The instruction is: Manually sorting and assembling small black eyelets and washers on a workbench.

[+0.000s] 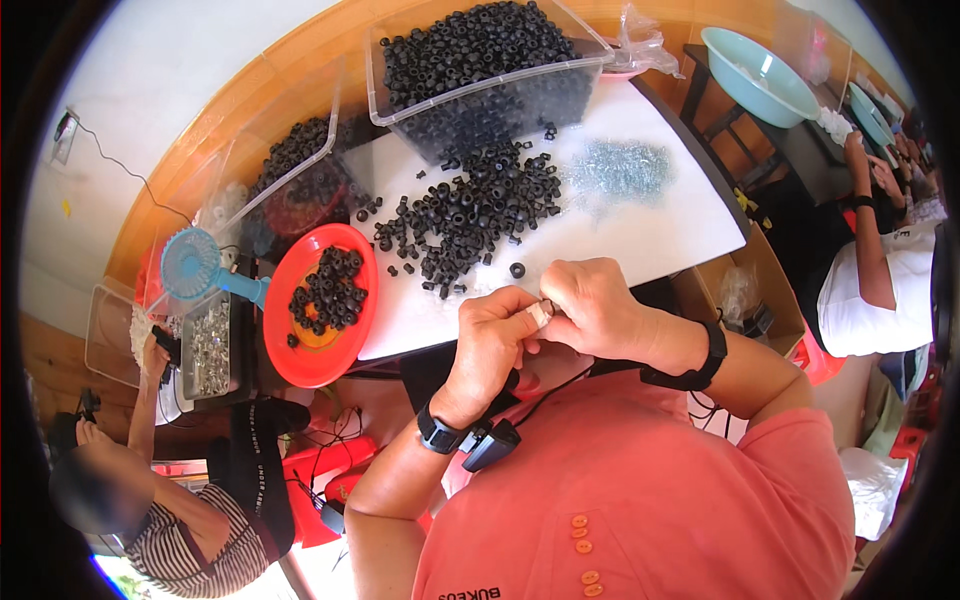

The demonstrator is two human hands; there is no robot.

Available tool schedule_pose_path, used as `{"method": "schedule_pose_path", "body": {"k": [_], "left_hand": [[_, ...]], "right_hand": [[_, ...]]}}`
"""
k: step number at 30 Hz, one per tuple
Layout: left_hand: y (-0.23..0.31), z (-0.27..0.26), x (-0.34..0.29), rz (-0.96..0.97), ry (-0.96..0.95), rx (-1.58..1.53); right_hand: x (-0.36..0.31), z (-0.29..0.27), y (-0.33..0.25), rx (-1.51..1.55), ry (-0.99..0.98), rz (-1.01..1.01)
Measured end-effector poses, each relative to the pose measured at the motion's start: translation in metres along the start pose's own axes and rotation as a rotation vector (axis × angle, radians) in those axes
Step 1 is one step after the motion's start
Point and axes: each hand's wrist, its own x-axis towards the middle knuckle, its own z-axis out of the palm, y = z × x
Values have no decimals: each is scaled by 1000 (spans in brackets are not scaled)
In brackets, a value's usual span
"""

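My left hand (490,335) and my right hand (597,305) meet in front of my chest, at the near edge of the white tabletop (690,225). Both are closed, with thumbs and fingertips pinched together. Between them shows a small whitish bit (541,313); whether it is a part or a wrap on a thumb I cannot tell. Whatever else the fingers hold is hidden. Just beyond lies a loose black ring-shaped part (517,270), and behind it spreads a heap of small black plastic parts (470,215). Right of that heap is a pile of thin silvery pieces (620,172).
A clear bin (480,90) full of black parts stands at the back, another clear bin (300,160) to its left. Near the left edge are a red plate (283,350) with black parts and a blue fan (190,265). People work at both sides; a light-blue basin (765,85) stands far right.
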Motion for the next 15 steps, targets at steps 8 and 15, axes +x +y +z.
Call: {"method": "schedule_pose_path", "body": {"k": [8,15], "left_hand": [[-13,4,6,786,224,725],[-15,3,18,855,157,855]], "right_hand": [[33,-17,11,-280,-423,153],[45,-21,14,-226,-449,237]]}}
